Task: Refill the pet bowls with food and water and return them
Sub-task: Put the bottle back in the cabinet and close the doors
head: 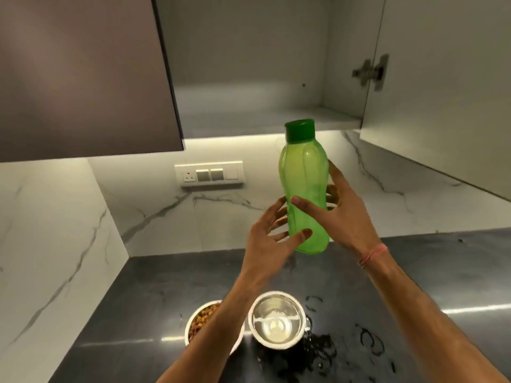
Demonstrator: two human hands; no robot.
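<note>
Nearest, two round steel bowls are sitting side by side on the dark polished countertop (414,272): the kibble bowl (203,317) partly under the left forearm, the water bowl (277,319) beside spilled droplets. Above them, the right hand (343,214) is gripping the translucent green plastic bottle (305,189), capped and upright. The left hand (265,239), fingers spread, is apparently touching its base. Behind, the open wall cabinet (249,111) is leaving room.
</note>
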